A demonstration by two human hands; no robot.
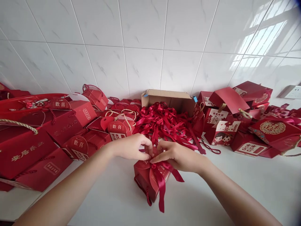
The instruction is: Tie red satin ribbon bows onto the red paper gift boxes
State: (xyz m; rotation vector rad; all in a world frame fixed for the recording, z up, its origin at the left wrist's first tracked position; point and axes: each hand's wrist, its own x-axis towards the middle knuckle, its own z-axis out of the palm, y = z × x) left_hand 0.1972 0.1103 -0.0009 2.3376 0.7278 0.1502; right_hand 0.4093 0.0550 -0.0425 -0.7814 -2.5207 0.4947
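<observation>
A small red gift box [147, 175] with a rope handle stands on the white counter in front of me. A dark red satin ribbon [161, 191] lies over its top, and its tails hang down the near side and to the right. My left hand [135, 147] reaches to the box top from the left, thumb and fingers pinched together at the ribbon. From the right, my right hand [177, 156] pinches at the same spot, the fingertips of both hands almost meeting. Exactly how the ribbon runs between the fingers is hidden.
Behind the box, a cardboard carton [168, 93] lies on its side with a heap of red ribbons [164, 121] spilling out. Red gift boxes [25, 150] are piled at left beside a red basin [14, 105]. More decorated boxes [225, 133] stand at right, against a tiled wall [143, 25].
</observation>
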